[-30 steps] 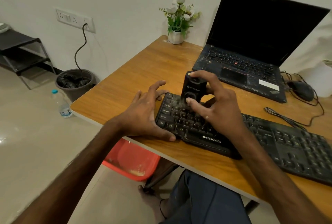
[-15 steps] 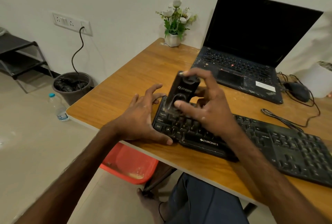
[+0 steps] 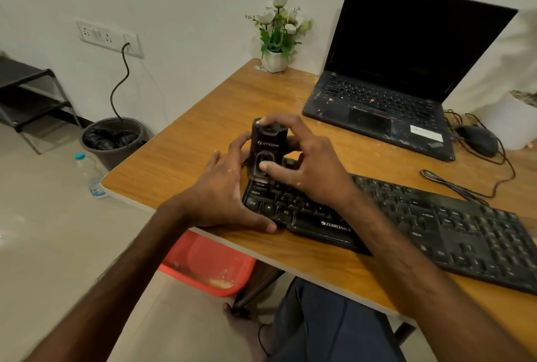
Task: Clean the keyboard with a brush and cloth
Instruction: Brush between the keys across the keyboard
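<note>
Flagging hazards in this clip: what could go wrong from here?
1. The right hand holds the brush only by fingertips; a hard stroke might make it slip from that grip.
2. The keyboard lies close to the table's front edge, braced just by the left hand; a shove could slide it off.

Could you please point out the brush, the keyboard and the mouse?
brush (image 3: 268, 145): head view, on its black front face.
keyboard (image 3: 430, 216): head view, on its middle keys.
mouse (image 3: 478, 139): head view, on its rounded top.
</note>
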A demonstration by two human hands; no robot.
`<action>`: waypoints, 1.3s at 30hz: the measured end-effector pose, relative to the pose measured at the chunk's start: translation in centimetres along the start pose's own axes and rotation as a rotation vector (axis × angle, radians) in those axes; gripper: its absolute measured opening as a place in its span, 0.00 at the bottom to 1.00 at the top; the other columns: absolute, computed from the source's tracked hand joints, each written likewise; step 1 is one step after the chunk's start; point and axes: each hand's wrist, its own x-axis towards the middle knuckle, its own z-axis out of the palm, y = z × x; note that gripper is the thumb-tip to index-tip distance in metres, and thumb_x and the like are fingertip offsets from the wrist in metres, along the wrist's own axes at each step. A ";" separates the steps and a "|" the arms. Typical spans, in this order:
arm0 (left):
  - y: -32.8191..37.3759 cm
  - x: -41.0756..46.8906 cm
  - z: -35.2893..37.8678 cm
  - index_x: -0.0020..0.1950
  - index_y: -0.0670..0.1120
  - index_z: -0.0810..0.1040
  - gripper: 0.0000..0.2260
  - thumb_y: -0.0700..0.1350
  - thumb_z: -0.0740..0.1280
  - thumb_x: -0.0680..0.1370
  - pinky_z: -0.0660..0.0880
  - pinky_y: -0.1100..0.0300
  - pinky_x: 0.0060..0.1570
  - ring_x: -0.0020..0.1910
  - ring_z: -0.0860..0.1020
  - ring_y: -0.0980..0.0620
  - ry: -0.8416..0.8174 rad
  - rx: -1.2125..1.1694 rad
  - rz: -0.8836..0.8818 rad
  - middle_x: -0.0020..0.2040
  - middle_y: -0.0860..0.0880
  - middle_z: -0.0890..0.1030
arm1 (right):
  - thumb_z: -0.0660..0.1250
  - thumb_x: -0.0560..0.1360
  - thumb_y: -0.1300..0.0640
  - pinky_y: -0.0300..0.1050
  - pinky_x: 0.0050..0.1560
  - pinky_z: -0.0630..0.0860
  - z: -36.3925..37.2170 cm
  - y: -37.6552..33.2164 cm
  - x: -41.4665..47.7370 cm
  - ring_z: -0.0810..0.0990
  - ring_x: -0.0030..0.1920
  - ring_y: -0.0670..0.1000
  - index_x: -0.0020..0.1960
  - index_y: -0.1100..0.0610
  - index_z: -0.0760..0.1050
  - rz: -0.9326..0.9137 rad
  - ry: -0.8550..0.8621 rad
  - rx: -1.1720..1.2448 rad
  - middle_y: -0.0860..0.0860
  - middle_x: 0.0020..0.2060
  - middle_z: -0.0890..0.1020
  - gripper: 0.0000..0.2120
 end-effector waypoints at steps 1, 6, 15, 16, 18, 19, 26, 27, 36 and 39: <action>0.0 0.0 0.0 0.79 0.58 0.37 0.68 0.67 0.81 0.54 0.47 0.40 0.78 0.63 0.53 0.75 0.000 -0.001 0.001 0.75 0.61 0.63 | 0.76 0.73 0.57 0.43 0.38 0.84 -0.2 0.3 0.3 0.84 0.48 0.46 0.70 0.47 0.67 0.021 0.041 -0.090 0.50 0.58 0.80 0.30; -0.3 0.2 0.0 0.79 0.60 0.37 0.67 0.73 0.76 0.53 0.43 0.42 0.79 0.66 0.53 0.72 -0.004 0.022 -0.009 0.78 0.59 0.61 | 0.76 0.73 0.55 0.45 0.42 0.85 -3.4 0.9 0.3 0.84 0.48 0.44 0.70 0.43 0.66 0.149 0.183 -0.285 0.48 0.58 0.81 0.31; -0.7 0.2 0.2 0.79 0.59 0.38 0.65 0.72 0.77 0.54 0.46 0.40 0.78 0.65 0.56 0.76 0.009 0.028 0.021 0.78 0.57 0.63 | 0.74 0.74 0.53 0.40 0.37 0.83 -0.4 -2.7 -5.4 0.84 0.45 0.45 0.70 0.39 0.62 0.070 0.106 -0.149 0.48 0.58 0.80 0.31; -0.7 0.2 0.3 0.79 0.59 0.39 0.66 0.73 0.76 0.54 0.46 0.41 0.78 0.67 0.56 0.73 0.015 0.040 0.014 0.78 0.56 0.63 | 0.74 0.74 0.52 0.41 0.35 0.84 -1.2 -1.9 -5.1 0.84 0.44 0.46 0.70 0.39 0.61 0.102 0.144 -0.236 0.51 0.58 0.81 0.32; -0.9 0.2 0.3 0.79 0.59 0.40 0.66 0.75 0.75 0.53 0.45 0.42 0.78 0.73 0.59 0.63 0.027 0.064 0.009 0.78 0.57 0.64 | 0.73 0.74 0.52 0.42 0.34 0.84 -3.5 -0.1 -4.6 0.85 0.43 0.49 0.72 0.41 0.61 0.162 0.210 -0.416 0.54 0.56 0.82 0.32; -0.9 0.2 0.4 0.79 0.59 0.40 0.65 0.75 0.75 0.53 0.44 0.42 0.78 0.75 0.60 0.61 0.030 0.070 0.009 0.78 0.57 0.64 | 0.73 0.74 0.53 0.41 0.35 0.83 -4.7 0.5 -4.5 0.85 0.44 0.50 0.72 0.43 0.61 0.192 0.242 -0.470 0.55 0.57 0.82 0.32; -0.9 0.2 0.3 0.79 0.60 0.40 0.64 0.75 0.75 0.54 0.40 0.45 0.79 0.75 0.58 0.62 0.022 0.075 0.011 0.78 0.58 0.63 | 0.76 0.72 0.56 0.35 0.34 0.81 -3.7 -1.6 -7.8 0.83 0.43 0.39 0.67 0.34 0.64 0.159 0.137 -0.097 0.41 0.54 0.78 0.32; -0.9 0.2 0.3 0.79 0.60 0.41 0.64 0.75 0.75 0.54 0.41 0.45 0.79 0.75 0.58 0.61 0.023 0.077 0.012 0.78 0.58 0.63 | 0.75 0.72 0.55 0.34 0.33 0.80 -3.8 -1.2 -7.9 0.82 0.42 0.39 0.68 0.36 0.64 0.145 0.135 -0.168 0.43 0.54 0.78 0.32; -1.3 0.3 0.5 0.79 0.59 0.41 0.64 0.75 0.75 0.55 0.42 0.41 0.78 0.77 0.60 0.59 0.031 0.091 0.031 0.78 0.58 0.63 | 0.75 0.71 0.54 0.35 0.35 0.81 -3.9 -3.8 -7.2 0.83 0.47 0.40 0.67 0.37 0.65 0.253 0.251 -0.062 0.32 0.52 0.75 0.31; -1.5 0.5 0.5 0.80 0.57 0.42 0.63 0.77 0.73 0.56 0.48 0.40 0.77 0.75 0.61 0.58 0.031 0.101 0.066 0.76 0.57 0.65 | 0.74 0.73 0.51 0.39 0.40 0.83 -0.1 -5.9 -8.0 0.83 0.51 0.41 0.67 0.36 0.65 0.071 0.029 -0.020 0.29 0.57 0.75 0.28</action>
